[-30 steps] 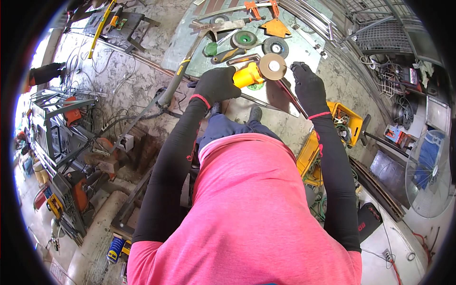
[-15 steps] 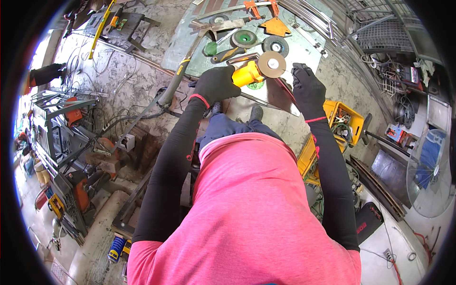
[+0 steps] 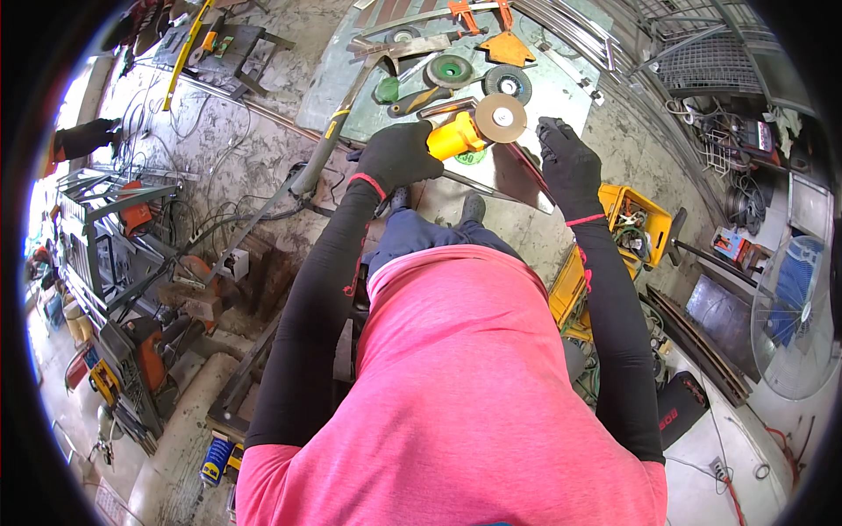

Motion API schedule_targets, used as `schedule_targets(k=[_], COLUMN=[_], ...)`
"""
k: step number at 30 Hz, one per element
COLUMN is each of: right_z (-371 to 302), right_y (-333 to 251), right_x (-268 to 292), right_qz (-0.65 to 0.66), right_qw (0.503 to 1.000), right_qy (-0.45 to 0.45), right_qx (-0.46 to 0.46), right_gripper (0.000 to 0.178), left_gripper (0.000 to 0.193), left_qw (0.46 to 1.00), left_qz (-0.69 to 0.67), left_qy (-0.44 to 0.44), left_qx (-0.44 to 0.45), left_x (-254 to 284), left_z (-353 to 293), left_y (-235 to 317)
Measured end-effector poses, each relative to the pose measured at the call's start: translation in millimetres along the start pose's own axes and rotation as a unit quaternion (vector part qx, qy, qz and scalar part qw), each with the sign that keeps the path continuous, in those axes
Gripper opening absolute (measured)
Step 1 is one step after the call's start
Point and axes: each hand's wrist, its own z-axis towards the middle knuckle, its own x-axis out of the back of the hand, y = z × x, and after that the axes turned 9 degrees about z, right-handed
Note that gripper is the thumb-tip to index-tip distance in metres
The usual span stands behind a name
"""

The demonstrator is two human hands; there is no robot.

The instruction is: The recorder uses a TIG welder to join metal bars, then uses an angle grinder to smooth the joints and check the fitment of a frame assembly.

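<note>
Left grip [image 3: 399,156] clamps the yellow grinder [image 3: 454,138], its disc [image 3: 501,118] tan; right grip [image 3: 570,167] curls, whether closed I cannot tell.

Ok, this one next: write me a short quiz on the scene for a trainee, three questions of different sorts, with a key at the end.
1. Multiple choice: what holds the yellow grinder?
A) the right hand
B) the left hand
C) both hands together

2. True or false: the large round fan stands on the person's left side.

3. Fill in the blank: the flat, arrow-like metal piece lying beyond the grinder's disc is ____ in colour.

Key:
1. B
2. False; the fan is on the person's right.
3. Orange
</note>
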Motion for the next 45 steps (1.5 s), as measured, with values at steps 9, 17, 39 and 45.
schedule_targets(k=[9, 17, 39, 45], right_z=[2.7, 6.6, 10.4, 10.1], right_y=[-0.8, 3.9, -5.5, -2.4], right_x=[1.4, 1.5, 3.2, 2.7], right_qz=[0.005, 0.012, 0.014, 0.02], right_qw=[1.0, 0.999, 1.0, 1.0], right_qy=[-0.009, -0.029, 0.004, -0.004], right_qx=[0.015, 0.023, -0.015, 0.002], right_gripper=[0.025, 0.031, 0.019, 0.022], left_gripper=[0.053, 0.054, 0.053, 0.055], left_qw=[1.0, 1.0, 1.0, 1.0], left_qz=[0.006, 0.005, -0.001, -0.001], left_qy=[-0.003, -0.013, 0.001, -0.005], left_qx=[0.0, 0.002, 0.004, 0.005], left_x=[-1.1, 0.6, 1.1, -0.3], left_z=[1.5, 1.8, -0.2, 1.1], left_y=[-1.3, -1.0, 1.2, -1.5])
